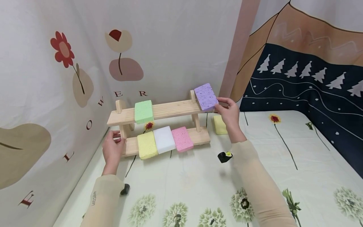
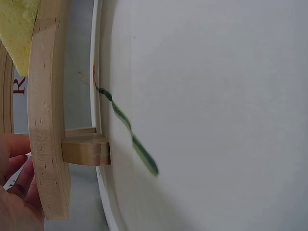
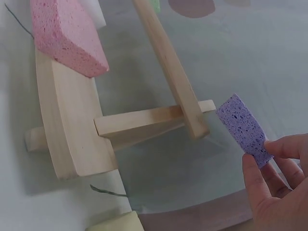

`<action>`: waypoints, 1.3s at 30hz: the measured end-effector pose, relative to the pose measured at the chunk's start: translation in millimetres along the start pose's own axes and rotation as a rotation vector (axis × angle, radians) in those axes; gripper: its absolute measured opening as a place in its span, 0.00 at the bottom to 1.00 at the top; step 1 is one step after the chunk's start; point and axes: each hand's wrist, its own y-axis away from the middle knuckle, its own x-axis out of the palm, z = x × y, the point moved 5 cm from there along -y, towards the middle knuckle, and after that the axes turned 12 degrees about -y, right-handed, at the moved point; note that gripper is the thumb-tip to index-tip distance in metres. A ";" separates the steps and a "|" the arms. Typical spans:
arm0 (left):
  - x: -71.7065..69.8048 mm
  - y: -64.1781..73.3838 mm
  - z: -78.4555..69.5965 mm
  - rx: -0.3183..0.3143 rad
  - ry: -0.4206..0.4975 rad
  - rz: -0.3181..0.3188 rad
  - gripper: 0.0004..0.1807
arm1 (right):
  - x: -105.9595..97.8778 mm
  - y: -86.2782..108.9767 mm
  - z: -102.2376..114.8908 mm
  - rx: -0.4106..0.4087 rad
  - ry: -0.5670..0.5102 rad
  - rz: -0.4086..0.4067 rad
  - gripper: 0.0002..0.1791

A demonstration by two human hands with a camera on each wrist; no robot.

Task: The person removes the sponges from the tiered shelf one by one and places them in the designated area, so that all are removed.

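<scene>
A purple sponge (image 1: 206,97) is pinched at its lower right edge between the thumb and fingers of my right hand (image 1: 229,115). In the head view it overlaps the right end of the upper board of a two-tier wooden rack (image 1: 173,108); the right wrist view shows it apart from that board. My left hand (image 1: 112,149) grips the rack's left end, its fingers partly hidden by the lower board (image 2: 48,120). On the upper board sits a green sponge (image 1: 143,112). Yellow (image 1: 147,145), white (image 1: 164,139) and pink (image 1: 182,139) sponges lean side by side on the lower one.
Behind the rack's right end, a second yellow sponge (image 1: 220,125) lies on the flower-printed tablecloth (image 1: 193,179). A printed curtain (image 1: 175,47) hangs close behind the rack and along the left side. Dark tree-printed fabric (image 1: 300,85) hangs at the right.
</scene>
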 end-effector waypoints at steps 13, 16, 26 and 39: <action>-1.8 0.8 -1.6 -0.001 0.008 -0.003 0.21 | -24.5 -2.7 -4.5 0.022 -0.030 -0.056 0.18; -1.9 0.6 -1.7 -0.002 0.010 -0.005 0.21 | -30.0 -2.9 -5.8 0.019 -0.030 -0.073 0.18; -1.0 0.6 0.1 -0.007 0.005 -0.003 0.21 | -48.1 0.3 -13.5 0.049 -0.013 -0.100 0.19; -2.7 2.5 -2.4 0.007 0.016 -0.013 0.22 | -69.6 0.1 -26.4 0.092 -0.076 -0.179 0.20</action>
